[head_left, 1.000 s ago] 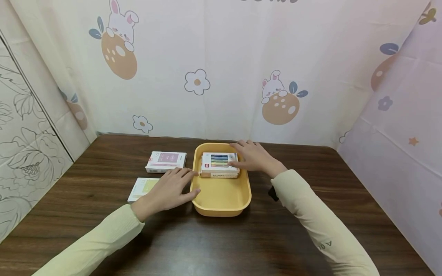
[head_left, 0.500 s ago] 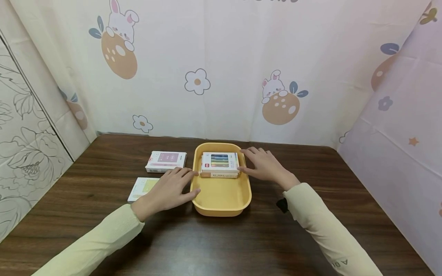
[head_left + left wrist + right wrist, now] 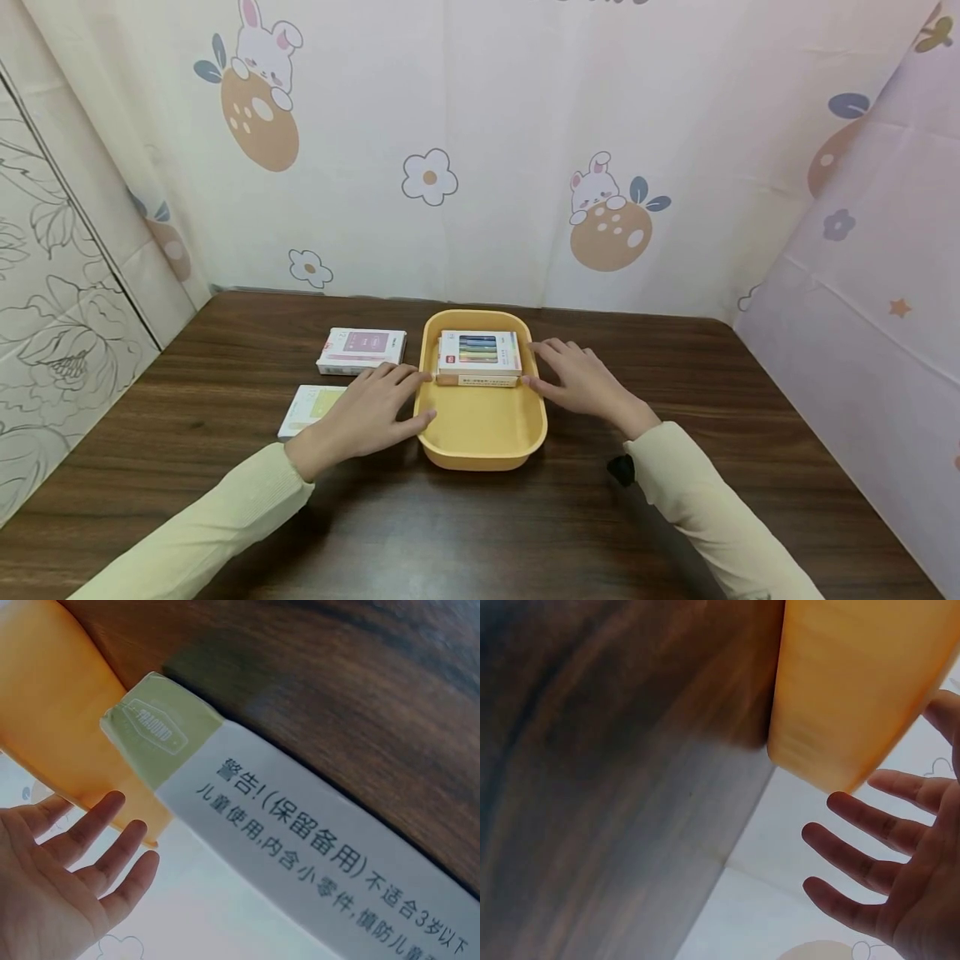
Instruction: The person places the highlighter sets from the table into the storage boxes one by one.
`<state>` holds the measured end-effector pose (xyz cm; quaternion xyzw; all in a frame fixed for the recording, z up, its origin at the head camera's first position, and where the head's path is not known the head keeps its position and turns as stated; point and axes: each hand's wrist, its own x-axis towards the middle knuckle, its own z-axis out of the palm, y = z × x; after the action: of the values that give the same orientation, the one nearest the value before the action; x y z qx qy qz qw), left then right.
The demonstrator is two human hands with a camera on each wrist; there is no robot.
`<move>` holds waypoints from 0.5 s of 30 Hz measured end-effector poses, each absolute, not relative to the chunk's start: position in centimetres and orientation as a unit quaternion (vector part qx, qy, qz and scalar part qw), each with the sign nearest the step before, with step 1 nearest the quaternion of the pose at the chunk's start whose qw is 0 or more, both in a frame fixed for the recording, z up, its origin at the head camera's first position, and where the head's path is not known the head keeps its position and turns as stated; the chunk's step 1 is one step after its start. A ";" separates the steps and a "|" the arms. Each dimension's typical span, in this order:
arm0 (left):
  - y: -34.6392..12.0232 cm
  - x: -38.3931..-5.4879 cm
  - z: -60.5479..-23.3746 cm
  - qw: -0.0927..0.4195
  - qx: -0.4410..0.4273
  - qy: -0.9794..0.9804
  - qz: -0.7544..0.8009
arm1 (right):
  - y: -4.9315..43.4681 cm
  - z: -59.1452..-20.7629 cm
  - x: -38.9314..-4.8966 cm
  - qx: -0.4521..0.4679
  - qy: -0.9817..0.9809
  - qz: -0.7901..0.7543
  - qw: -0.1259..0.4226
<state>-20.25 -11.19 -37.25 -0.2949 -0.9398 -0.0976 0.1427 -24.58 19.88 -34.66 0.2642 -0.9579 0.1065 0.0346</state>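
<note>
A yellow tray (image 3: pixel 480 429) stands in the middle of the table. In its far half lies a white box (image 3: pixel 480 350) with a window showing coloured pens, on top of another box (image 3: pixel 487 381) mostly hidden beneath it. My left hand (image 3: pixel 371 412) is at the tray's left rim, fingers spread and relaxed, holding nothing. The right hand (image 3: pixel 581 379) is at the right rim, fingertips right at the edge, also with nothing in its grasp. Both wrist views show loosely extended fingers beside the tray's outer wall (image 3: pixel 847 682).
Left of the tray lies a white box with a purple panel (image 3: pixel 362 350). Nearer, partly behind my left hand, is a white box with a yellow-green panel (image 3: pixel 311 408). Patterned curtains (image 3: pixel 510 233) stand behind the dark wooden table (image 3: pixel 480 533).
My right hand has moved from over the pen box in the tray, to the right and toward me, to the right rim. The left hand has stayed in place.
</note>
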 end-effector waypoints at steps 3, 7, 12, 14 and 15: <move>-11.2 -20.2 -37.2 0.145 -0.296 -0.939 -0.096 | 19.9 -34.9 -24.4 0.265 -0.957 0.113 0.033; -11.3 -20.1 -37.1 0.149 -0.297 -0.939 -0.089 | 19.8 -35.2 -24.1 0.267 -0.955 0.124 0.031; -11.3 -20.0 -37.1 0.150 -0.298 -0.939 -0.084 | 19.9 -35.5 -23.9 0.269 -0.953 0.134 0.035; -11.4 -20.0 -37.0 0.150 -0.297 -0.940 -0.083 | 19.9 -35.7 -23.8 0.269 -0.953 0.135 0.038; -11.5 -20.0 -36.9 0.150 -0.296 -0.940 -0.083 | 19.9 -35.7 -23.8 0.268 -0.953 0.135 0.039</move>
<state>-19.96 -11.47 -36.86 -0.2962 -0.9397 -0.0828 0.1497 -23.82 19.90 -35.70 0.2684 -0.9530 0.1354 0.0388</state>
